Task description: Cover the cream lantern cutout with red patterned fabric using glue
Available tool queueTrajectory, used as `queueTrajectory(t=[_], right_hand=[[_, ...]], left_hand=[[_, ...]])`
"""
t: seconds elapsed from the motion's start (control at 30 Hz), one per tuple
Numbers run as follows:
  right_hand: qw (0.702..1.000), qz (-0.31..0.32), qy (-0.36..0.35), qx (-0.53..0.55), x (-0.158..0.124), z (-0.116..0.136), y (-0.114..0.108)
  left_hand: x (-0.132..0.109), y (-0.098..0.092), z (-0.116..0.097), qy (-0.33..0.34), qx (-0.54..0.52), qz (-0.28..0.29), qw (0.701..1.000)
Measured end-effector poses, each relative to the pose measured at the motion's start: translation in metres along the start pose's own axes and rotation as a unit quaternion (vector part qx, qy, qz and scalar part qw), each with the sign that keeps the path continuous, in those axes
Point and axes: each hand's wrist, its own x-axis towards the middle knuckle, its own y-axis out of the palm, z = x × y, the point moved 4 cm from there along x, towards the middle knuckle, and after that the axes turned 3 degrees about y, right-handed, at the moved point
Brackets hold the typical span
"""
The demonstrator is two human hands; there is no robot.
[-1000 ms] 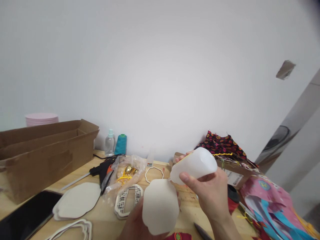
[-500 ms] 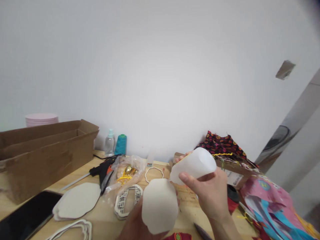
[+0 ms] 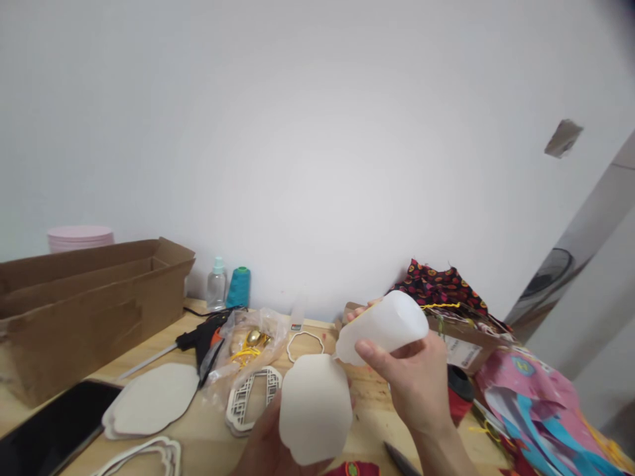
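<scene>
My left hand [image 3: 268, 441] holds a pale, scallop-edged flat panel [image 3: 315, 408] from beneath, its fingertips just showing at the right edge. In my right hand [image 3: 417, 377] is a white squeeze bottle [image 3: 389, 327], tilted so that its nozzle points down and left. The nozzle tip is at the panel's upper right edge; whether it touches, I cannot tell. Behind the panel lies a thin scalloped ring frame [image 3: 292, 339]. Left of it are lattice-patterned frames [image 3: 239, 406]. A stack of similar pale panels [image 3: 151, 400] rests farther left, with more thin frames [image 3: 169, 449] in front.
At left are a long cardboard box [image 3: 94, 311] and a black phone [image 3: 59, 423]. A glue gun [image 3: 201, 340], a plastic bag [image 3: 225, 367], a clear bottle [image 3: 216, 287] and a teal thread cone [image 3: 239, 288] stand or lie behind. Patterned dark fabric [image 3: 436, 284] and pink fabric [image 3: 526, 387] pile up at right.
Both hands, the panel and the bottle keep nearly the same pose. The whole view has shifted very slightly, and the nozzle stays by the panel's upper right edge.
</scene>
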Motion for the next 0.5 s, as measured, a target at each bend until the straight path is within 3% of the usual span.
queueTrajectory(t=[0.2, 0.5], right_hand=[[1.0, 0.015, -0.001, 0.001, 0.001, -0.002, 0.0], [1.0, 0.0, 0.0, -0.025, 0.001, 0.003, -0.003]], left_hand=[[0.001, 0.003, 0.001, -0.006, -0.01, 0.012, 1.0], [-0.005, -0.011, 0.0, 0.002, -0.035, -0.053, 0.998]])
